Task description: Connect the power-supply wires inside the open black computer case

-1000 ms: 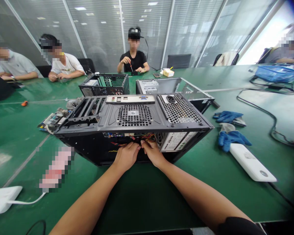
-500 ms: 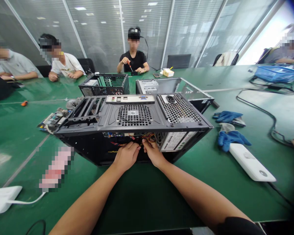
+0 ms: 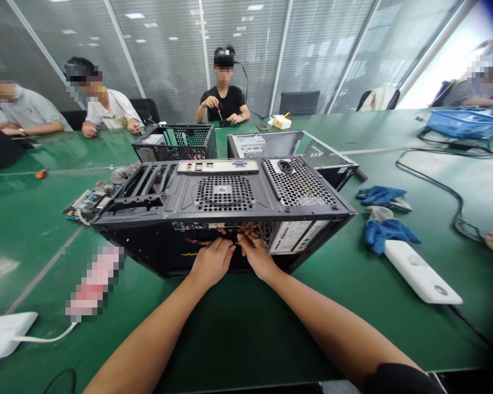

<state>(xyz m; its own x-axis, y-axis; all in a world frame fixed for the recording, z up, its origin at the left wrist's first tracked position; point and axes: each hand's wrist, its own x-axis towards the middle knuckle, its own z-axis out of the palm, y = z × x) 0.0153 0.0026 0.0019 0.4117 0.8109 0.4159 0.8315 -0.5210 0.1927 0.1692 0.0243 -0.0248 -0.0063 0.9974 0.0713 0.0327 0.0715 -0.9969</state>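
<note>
A black computer case (image 3: 230, 214) lies in front of me with its rear panel upward and its side open toward me. My left hand (image 3: 213, 261) is inside the opening, fingers curled and closed near the cables. Beside it, my right hand (image 3: 255, 254) has thumb and fingers pinched close to a bundle of thin coloured cables (image 3: 250, 230). What either hand holds is hidden by the fingers and the dark interior. The power supply (image 3: 298, 236), with a white label, sits in the case just right of my right hand.
Behind stand another black case (image 3: 175, 141) and a silver case (image 3: 267, 145). Circuit boards (image 3: 92, 201) lie at left. Blue gloves (image 3: 388, 232), a white power bank (image 3: 423, 272) and a black cable (image 3: 439, 175) are at right. Several people sit around the green table.
My hands stay at almost the same spot in the case, with only slight finger movement. Across the table, a person in a white shirt has raised one hand a little.
</note>
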